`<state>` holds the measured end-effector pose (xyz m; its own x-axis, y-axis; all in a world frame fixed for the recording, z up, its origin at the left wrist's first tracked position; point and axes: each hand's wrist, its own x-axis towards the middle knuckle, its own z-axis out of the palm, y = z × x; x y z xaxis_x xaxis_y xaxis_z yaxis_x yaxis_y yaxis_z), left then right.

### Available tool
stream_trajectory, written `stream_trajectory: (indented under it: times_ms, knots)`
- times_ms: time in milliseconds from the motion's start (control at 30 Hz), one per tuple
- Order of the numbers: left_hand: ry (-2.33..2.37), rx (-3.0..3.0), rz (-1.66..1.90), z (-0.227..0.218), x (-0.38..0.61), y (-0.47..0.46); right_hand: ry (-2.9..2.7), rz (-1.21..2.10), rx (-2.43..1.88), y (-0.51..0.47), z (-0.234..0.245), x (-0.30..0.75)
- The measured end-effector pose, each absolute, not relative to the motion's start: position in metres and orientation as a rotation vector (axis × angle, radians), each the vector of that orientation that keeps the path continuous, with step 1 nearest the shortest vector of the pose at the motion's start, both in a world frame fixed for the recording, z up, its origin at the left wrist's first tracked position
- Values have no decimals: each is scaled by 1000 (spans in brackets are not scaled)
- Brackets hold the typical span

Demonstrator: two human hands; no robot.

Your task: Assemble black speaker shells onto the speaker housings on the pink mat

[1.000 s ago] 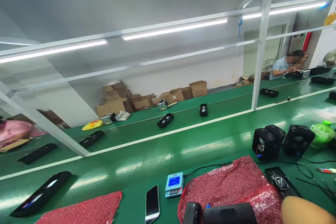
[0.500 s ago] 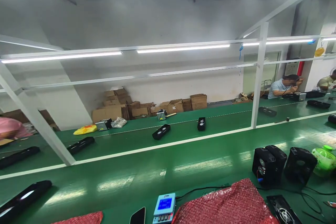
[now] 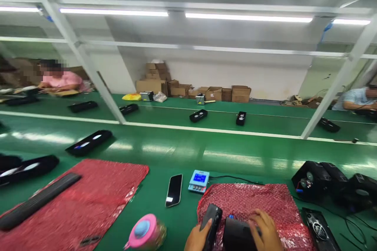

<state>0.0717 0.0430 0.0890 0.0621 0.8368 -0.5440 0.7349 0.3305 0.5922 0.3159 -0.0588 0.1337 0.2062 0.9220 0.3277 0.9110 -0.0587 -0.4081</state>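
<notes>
1. Your left hand (image 3: 198, 239) is at the bottom edge of the view, fingers closed around a slim black piece (image 3: 211, 220) that stands tilted up from the red bubble wrap (image 3: 265, 204).
2. Your right hand (image 3: 265, 232) lies over the top of a black box-shaped unit (image 3: 237, 235), fingers spread and curled on it; whether it grips the unit or only presses on it cannot be told.
3. The slim black piece and the black unit sit just beside each other on the near edge of that bubble wrap, straight in front of you on the green tabletop (image 3: 182, 153).
4. Just beyond the wrap sits a small blue meter (image 3: 199, 180) with a lit screen, and a dark phone (image 3: 174, 190) lies flat to its left.
5. A pink-lidded cup (image 3: 146, 231) stands near your left hand, at the bottom of the view.
6. A second red bubble sheet (image 3: 97, 192) lies to the left, with a long black bar (image 3: 38, 200) across it.
7. Black fan housings (image 3: 316, 174) cluster at the right, with cables trailing from them.
8. More black housings lie along the far belt, cardboard boxes (image 3: 188, 86) are stacked against the wall, and other people sit at the far left and far right.
</notes>
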Motion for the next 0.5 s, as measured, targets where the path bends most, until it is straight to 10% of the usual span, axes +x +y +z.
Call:
stream_trajectory:
  times_ms: [500]
  knots:
    - [1661,1511,72,90,70,37,-1832,364,-2408,-36,89,298]
